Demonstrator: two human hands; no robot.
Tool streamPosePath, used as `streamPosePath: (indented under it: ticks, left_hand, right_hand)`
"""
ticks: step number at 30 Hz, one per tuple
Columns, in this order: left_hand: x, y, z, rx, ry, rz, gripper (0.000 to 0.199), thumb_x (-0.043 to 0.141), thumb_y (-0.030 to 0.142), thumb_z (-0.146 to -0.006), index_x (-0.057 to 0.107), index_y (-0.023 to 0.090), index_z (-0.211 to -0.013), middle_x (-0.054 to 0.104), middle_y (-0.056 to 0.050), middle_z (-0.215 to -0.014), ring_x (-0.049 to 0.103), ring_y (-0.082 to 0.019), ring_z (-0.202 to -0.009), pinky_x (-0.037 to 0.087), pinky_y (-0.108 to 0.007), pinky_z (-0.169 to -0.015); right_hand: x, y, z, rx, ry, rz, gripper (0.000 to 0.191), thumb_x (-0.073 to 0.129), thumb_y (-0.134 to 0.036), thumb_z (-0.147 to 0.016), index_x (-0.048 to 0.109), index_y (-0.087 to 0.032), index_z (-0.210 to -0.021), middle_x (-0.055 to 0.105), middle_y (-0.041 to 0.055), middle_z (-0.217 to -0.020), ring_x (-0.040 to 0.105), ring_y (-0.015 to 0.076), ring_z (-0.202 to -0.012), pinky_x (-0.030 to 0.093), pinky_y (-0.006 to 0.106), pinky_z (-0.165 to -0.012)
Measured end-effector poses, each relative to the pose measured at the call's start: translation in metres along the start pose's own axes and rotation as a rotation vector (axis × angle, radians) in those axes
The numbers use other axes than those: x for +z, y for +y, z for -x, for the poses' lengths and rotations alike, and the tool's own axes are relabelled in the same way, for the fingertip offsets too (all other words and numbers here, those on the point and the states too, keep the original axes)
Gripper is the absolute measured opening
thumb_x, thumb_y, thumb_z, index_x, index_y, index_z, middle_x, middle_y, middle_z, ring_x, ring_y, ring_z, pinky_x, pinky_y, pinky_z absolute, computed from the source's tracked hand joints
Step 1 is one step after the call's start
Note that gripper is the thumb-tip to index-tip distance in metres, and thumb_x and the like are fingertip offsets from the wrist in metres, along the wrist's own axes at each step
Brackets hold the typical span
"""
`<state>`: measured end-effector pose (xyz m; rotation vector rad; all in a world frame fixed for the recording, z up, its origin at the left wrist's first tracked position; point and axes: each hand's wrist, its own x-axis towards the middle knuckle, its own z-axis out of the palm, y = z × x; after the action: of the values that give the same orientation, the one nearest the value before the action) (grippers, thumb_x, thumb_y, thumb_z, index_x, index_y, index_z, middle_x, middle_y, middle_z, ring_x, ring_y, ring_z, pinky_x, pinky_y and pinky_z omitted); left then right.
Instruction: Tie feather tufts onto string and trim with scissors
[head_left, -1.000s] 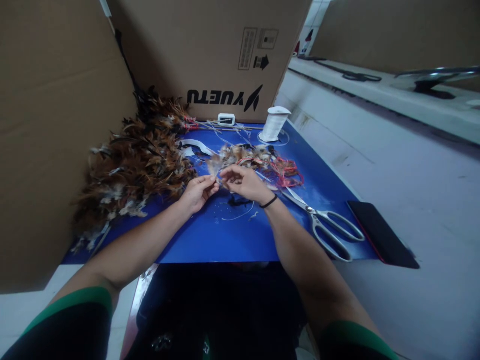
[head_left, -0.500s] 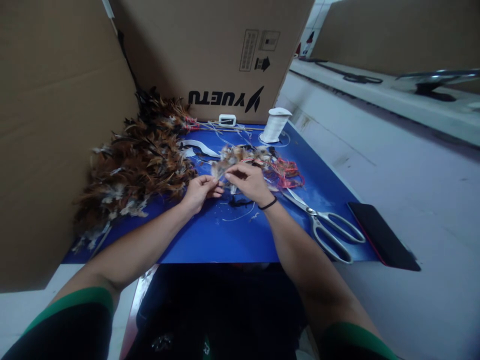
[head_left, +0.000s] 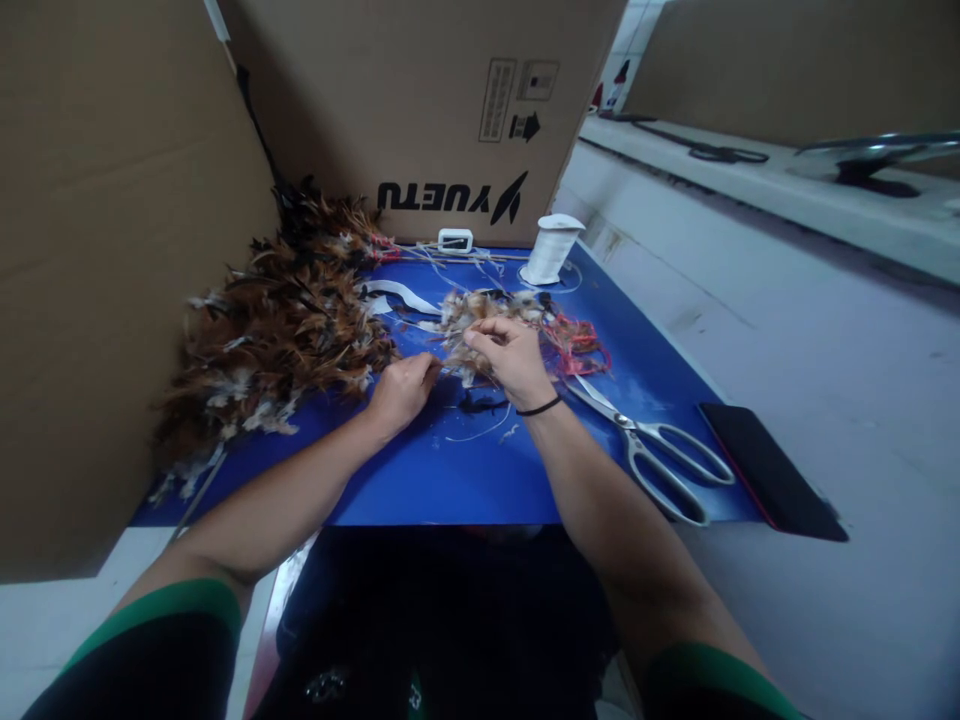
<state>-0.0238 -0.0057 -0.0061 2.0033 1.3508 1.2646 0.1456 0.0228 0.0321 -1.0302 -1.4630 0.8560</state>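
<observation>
Over the blue table, my left hand (head_left: 405,392) is closed with its knuckles up. Its fingertips point right, and what they hold is too small to make out. Beside it, my right hand (head_left: 511,358) pinches a small feather at the near side of a pile of brown and white feathers (head_left: 491,308). Red netting or string (head_left: 577,345) lies at the pile's right end. A large heap of brown feathers (head_left: 292,330) spreads to the left of my left hand. Scissors (head_left: 630,425) with silver handles lie right of my right wrist, blades toward the pile.
A white spool (head_left: 551,252) stands at the back right, near thin sticks (head_left: 480,258) and a small white device (head_left: 455,240). Cardboard boxes (head_left: 420,100) wall the back and left. A black phone (head_left: 772,470) lies at the right edge. White strips (head_left: 405,295) lie behind my hands.
My hands have moved apart from a shared pinch. The left has rolled knuckles-up and closed; the right has shifted slightly right, over the feather pile.
</observation>
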Motion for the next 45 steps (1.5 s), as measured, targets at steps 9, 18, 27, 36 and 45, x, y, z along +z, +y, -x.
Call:
streamPosePath:
  ticks: [9,18,27,36,45]
  left_hand:
    - [0.002,-0.001,0.002,0.026,0.003,-0.097,0.005,0.059,0.022,-0.080,0.064,0.022,-0.080,0.061,-0.005,-0.071,0.057,-0.019,-0.071,0.042,-0.028,-0.078]
    - [0.002,0.000,0.002,0.016,-0.004,-0.049,0.005,0.061,0.019,-0.079,0.065,0.021,-0.079,0.060,-0.004,-0.069,0.057,-0.019,-0.071,0.042,-0.028,-0.079]
    - [0.003,-0.003,0.002,0.030,0.004,-0.129,0.006,0.060,0.019,-0.081,0.065,0.021,-0.082,0.063,-0.006,-0.075,0.060,-0.019,-0.074,0.043,-0.029,-0.079]
    - [0.004,-0.009,0.002,0.205,0.002,-0.415,0.014,0.050,0.021,-0.089,0.064,0.017,-0.090,0.066,-0.006,-0.075,0.062,-0.016,-0.070,0.046,-0.026,-0.068]
    - [0.004,-0.013,0.002,0.337,0.014,-0.576,0.019,0.044,0.022,-0.093,0.062,0.015,-0.094,0.069,-0.007,-0.076,0.065,-0.016,-0.069,0.047,-0.024,-0.063]
  right_hand:
    - [0.015,0.016,0.005,0.054,0.016,0.046,0.017,0.063,-0.035,-0.067,0.062,-0.017,-0.068,0.063,0.0018,-0.073,0.055,0.0131,-0.066,0.043,0.026,-0.064]
    - [0.016,0.023,0.006,-0.018,0.052,0.161,0.014,0.061,-0.032,-0.069,0.064,-0.018,-0.069,0.064,0.0020,-0.075,0.058,0.0154,-0.074,0.045,0.027,-0.068]
    - [0.016,0.018,0.008,0.006,0.077,0.199,0.012,0.061,-0.030,-0.067,0.064,-0.018,-0.066,0.064,0.0014,-0.072,0.057,0.0152,-0.070,0.045,0.027,-0.068]
    - [0.016,0.016,0.007,0.045,0.077,0.199,0.012,0.060,-0.027,-0.065,0.064,-0.017,-0.063,0.063,-0.0004,-0.065,0.056,0.0137,-0.065,0.044,0.026,-0.066]
    - [0.020,0.021,0.008,0.076,0.092,0.147,0.013,0.062,-0.029,-0.064,0.066,-0.016,-0.063,0.063,-0.0010,-0.061,0.053,0.0120,-0.057,0.040,0.024,-0.057]
